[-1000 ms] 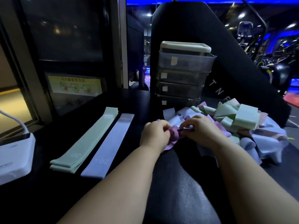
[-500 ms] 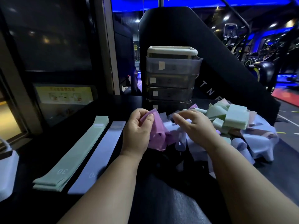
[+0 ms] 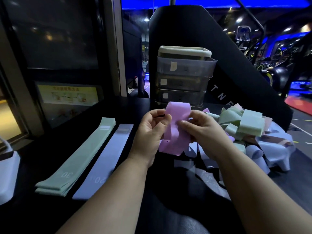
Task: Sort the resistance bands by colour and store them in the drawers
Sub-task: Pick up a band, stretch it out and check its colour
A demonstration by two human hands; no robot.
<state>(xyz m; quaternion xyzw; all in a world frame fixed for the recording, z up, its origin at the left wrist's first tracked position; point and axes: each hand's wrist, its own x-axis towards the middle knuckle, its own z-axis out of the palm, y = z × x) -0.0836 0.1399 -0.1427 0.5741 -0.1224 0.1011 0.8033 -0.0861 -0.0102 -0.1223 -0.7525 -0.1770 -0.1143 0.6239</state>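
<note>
Pink elastic, dead centre: the pink resistance band (image 3: pixel 175 129) is held above the table (image 3: pixel 50 146) between both hands. The left hand (image 3: pixel 150 132) pinches its left edge between thumb and fingers; the right hand (image 3: pixel 202 130) has its fingers curled, pinching the right side, probably to pull the loop flat. At 3 o'clock sprawls the tangled pile (image 3: pixel 244 132) of unsorted bands. At 8 o'clock the green band stack (image 3: pixel 76 159) and the lavender band (image 3: pixel 104 159) lie straight, side by side. The bare strip beside them looks like room for a pink row. The drawer unit (image 3: pixel 184 78) is at 12 o'clock, and its drawers look closed.
</note>
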